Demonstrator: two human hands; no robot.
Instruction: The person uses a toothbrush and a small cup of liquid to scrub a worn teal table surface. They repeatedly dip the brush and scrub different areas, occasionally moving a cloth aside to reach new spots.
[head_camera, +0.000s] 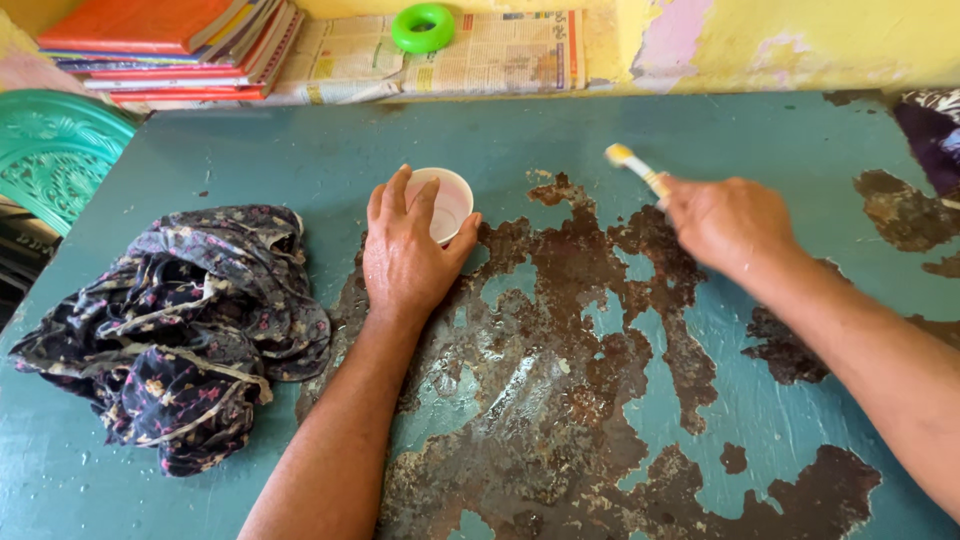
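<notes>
Cloth left of cup

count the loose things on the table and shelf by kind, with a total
small white round bowl, under the left hand: 1
yellow-handled brush, in the right hand: 1
dark floral crumpled cloth: 1
green plastic ring: 1
stack of books: 1
spread newspaper: 1
Total: 6
</notes>
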